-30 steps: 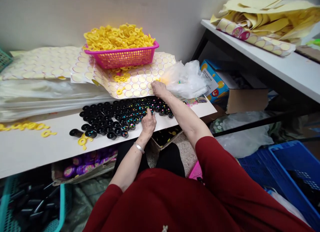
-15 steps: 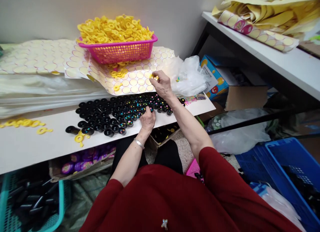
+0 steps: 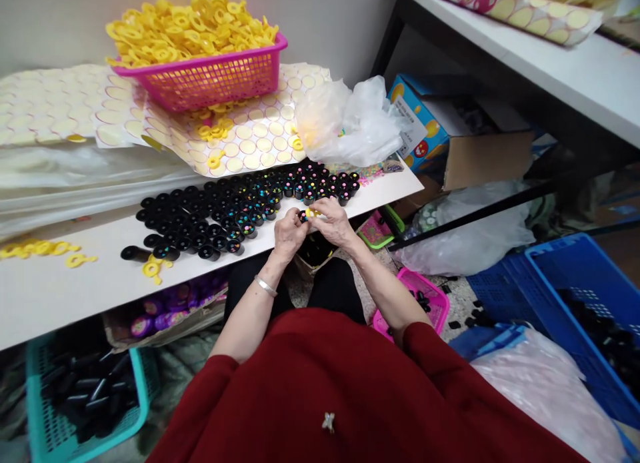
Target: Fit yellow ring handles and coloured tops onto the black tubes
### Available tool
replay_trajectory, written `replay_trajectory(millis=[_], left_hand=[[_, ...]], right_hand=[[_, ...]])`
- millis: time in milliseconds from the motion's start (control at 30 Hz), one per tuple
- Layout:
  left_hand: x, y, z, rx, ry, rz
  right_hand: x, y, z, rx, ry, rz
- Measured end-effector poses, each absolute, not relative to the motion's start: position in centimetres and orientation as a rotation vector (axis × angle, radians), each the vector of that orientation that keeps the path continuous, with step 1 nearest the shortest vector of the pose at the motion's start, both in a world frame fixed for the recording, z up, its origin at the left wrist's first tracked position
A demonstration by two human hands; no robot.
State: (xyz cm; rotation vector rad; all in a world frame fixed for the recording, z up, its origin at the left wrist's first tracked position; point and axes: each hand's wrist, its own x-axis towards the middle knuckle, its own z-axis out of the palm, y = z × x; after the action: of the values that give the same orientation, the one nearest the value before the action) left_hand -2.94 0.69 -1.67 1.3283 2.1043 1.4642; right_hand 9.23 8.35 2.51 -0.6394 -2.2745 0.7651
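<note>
Just off the table's front edge, my left hand [image 3: 291, 234] is closed on a small black cup [image 3: 303, 216] with coloured beads in its mouth. Beside it my right hand [image 3: 336, 222] pinches a yellow plastic ring piece [image 3: 311, 212], held close against the cup's opening. Whether the two pieces touch is hard to make out. Behind my hands stand rows of black cups [image 3: 215, 213], many holding coloured beads. More yellow ring pieces [image 3: 193, 33] are heaped in a pink basket [image 3: 215, 78] on round-sticker sheets [image 3: 255, 135].
A clear plastic bag [image 3: 367, 126] lies right of the stickers. Loose yellow pieces [image 3: 43, 248] rest at the table's left. Below are a teal basket [image 3: 143, 396] of black parts, a pink basket [image 3: 440, 310], blue crates [image 3: 560, 256] and a box [image 3: 495, 163] at right.
My right hand has come down from the sticker sheet with a yellow ring piece to meet my left. My left hand has lifted a black cup from the rows. The view has shifted.
</note>
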Motion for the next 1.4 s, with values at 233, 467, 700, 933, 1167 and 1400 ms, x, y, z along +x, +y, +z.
replay_trajectory(millis=[233,467,700,933,1167,1400], left_hand=[[-3.4,1.2,-2.0,1.117,1.984,1.552],[-3.4,1.2,-1.9,1.066,1.971,1.537],[-3.8,1.2,-1.6,0.962,1.857,1.543],[-4.1,1.6,-0.4,0.777,1.635,1.766],[-3.6,1.8,-0.3,0.924,1.814,1.756],[-3.4,1.6,0.5,0.981,1.9,1.715]], right_hand=[[8.0,8.1,3.3,-0.666,-2.579,0.504],[7.6,8.0,3.8,-0.669,-2.646,0.505],[7.5,8.3,3.4,-0.643,-2.673,0.45],[7.3,8.5,3.3,-0.693,-2.628,0.507],[7.9,6.6,1.8,-0.869,-2.146,0.688],[6.7,2.8,0.0,-1.137,-1.24,1.614]])
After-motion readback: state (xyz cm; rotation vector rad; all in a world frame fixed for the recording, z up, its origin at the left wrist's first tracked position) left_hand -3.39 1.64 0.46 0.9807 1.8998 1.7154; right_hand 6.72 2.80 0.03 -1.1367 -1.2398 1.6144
